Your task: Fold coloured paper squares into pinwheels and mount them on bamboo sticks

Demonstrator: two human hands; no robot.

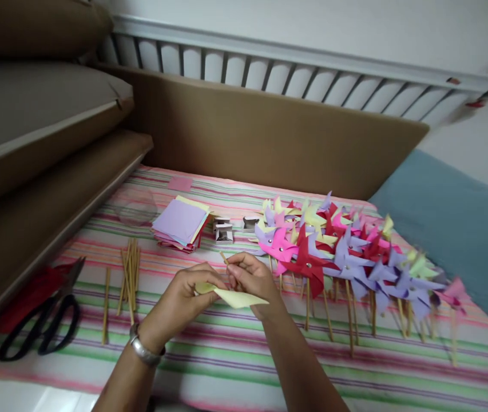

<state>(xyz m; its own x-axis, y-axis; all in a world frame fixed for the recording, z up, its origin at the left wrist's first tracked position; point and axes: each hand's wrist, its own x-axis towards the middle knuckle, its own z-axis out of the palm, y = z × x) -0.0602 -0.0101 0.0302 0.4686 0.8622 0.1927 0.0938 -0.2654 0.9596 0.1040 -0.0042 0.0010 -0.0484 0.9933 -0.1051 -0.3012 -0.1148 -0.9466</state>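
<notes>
Two hands: left hand (183, 297) and right hand (254, 283), meeting over the striped cloth (235, 355).
Item held: yellow paper piece (237, 297), folded to points, pinched between both hands just above the cloth.
Left fingers: curled, pinching the paper's left end; a metal bracelet (145, 350) on the wrist.
Right fingers: pressed together on a thin wooden stick (225, 258) rising behind the paper.
Step in hand: by appearance, fixing the yellow paper to its stick.
Next move calls for: a steady hold at the paper's centre while the stick is seated, judging by the grip.
Finished stock: row of paper pinwheels (346, 257), right.
Supplies: paper squares (181, 224), loose sticks (129, 274), scissors (42, 326), small metal boxes (223, 232).
Writing or brands: none legible.
</notes>
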